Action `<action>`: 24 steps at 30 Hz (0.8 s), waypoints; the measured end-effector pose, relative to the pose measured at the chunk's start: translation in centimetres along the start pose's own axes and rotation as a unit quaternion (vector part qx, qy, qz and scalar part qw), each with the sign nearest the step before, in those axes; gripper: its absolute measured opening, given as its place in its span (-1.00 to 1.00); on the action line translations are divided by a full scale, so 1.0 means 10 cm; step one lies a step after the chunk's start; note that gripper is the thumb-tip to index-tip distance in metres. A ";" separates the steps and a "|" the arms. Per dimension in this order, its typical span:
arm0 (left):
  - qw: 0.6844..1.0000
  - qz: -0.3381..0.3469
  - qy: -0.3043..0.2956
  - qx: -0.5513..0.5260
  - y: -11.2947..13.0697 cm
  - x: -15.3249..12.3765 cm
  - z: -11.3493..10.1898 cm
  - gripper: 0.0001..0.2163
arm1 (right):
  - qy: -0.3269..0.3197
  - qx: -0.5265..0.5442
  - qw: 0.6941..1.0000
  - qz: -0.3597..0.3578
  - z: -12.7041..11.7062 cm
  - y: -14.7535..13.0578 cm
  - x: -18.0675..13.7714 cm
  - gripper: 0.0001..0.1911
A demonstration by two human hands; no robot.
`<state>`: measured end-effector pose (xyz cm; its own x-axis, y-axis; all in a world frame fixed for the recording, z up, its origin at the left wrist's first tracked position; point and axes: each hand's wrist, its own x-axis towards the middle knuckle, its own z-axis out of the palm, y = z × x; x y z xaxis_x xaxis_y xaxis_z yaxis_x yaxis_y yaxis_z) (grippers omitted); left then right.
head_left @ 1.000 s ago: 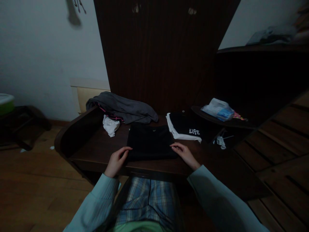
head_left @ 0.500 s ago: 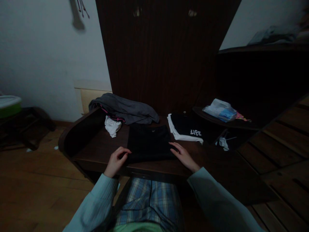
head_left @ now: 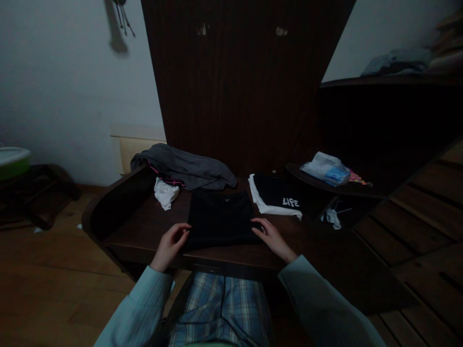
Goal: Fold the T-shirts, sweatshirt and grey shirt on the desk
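A folded black garment point(head_left: 220, 219) lies flat on the dark wooden desk point(head_left: 144, 226) in front of me. My left hand point(head_left: 170, 243) curls its fingers on the garment's near left corner. My right hand point(head_left: 270, 236) rests on the near right corner, fingers bent and pinching the edge. Both arms wear pale blue sleeves.
A folded black and white shirt with white lettering point(head_left: 278, 195) lies right of the garment. A grey garment point(head_left: 184, 166) and a white cloth point(head_left: 165, 193) sit at the back left. A plastic packet point(head_left: 325, 168) rests on a side shelf. A dark wardrobe point(head_left: 238, 86) stands behind.
Both hands stay on the garment's near corners. The view has shifted slightly, and the right hand's fingers have curled in a little more at the edge.
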<state>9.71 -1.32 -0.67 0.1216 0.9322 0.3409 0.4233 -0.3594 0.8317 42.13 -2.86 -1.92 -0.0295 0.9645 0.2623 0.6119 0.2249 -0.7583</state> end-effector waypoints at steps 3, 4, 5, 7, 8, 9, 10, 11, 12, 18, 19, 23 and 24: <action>0.999 0.024 0.000 0.039 -0.01 0.00 0.01 -0.83 | 0.006 0.001 1.000 0.003 0.01 0.01 0.01 -0.69; 0.998 0.028 0.000 0.058 -0.01 0.00 0.02 -0.83 | 0.009 -0.003 1.000 0.004 0.02 0.01 0.02 -0.69; 0.997 0.031 0.001 0.075 0.00 -0.01 0.04 -0.84 | 0.011 -0.011 1.000 0.005 0.03 0.01 0.03 -0.68; 0.994 0.034 0.009 0.108 0.00 -0.01 0.08 -0.84 | 0.014 -0.035 0.999 0.009 0.06 -0.01 0.05 -0.68; 0.992 0.035 0.012 0.122 0.01 -0.01 0.10 -0.84 | 0.016 -0.054 0.998 0.012 0.08 -0.03 0.06 -0.68; 0.990 0.036 0.015 0.135 0.01 -0.01 0.12 -0.84 | 0.020 -0.078 0.997 0.017 0.10 -0.05 0.07 -0.68; 0.988 0.036 0.015 0.148 0.01 -0.01 0.13 -0.84 | 0.027 -0.106 0.994 0.023 0.13 -0.08 0.08 -0.68; 0.986 0.036 0.014 0.161 0.01 -0.01 0.13 -0.83 | 0.034 -0.135 0.990 0.032 0.15 -0.10 0.08 -0.68; 0.984 0.038 0.012 0.175 0.01 -0.01 0.13 -0.82 | 0.041 -0.163 0.985 0.041 0.17 -0.13 0.08 -0.68; 0.967 0.114 -0.075 0.214 -0.04 0.01 0.09 -0.60 | 0.102 -0.196 0.975 0.000 0.22 -0.14 0.04 -0.63; 0.965 0.115 -0.085 0.218 -0.05 0.01 0.10 -0.58 | 0.119 -0.197 0.973 -0.018 0.22 -0.13 0.04 -0.63; 0.962 0.089 -0.064 0.249 -0.06 -0.01 0.17 -0.63 | 0.138 -0.228 0.962 -0.059 0.24 -0.10 0.04 -0.62; 0.961 0.085 -0.059 0.255 -0.05 -0.02 0.18 -0.63 | 0.130 -0.238 0.961 -0.056 0.25 -0.10 0.04 -0.63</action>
<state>11.10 -1.23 -1.97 0.3164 0.8713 0.3750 0.7696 -0.4669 0.4355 39.53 -2.33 -2.58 0.0438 0.8567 0.5140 0.9106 0.1775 -0.3734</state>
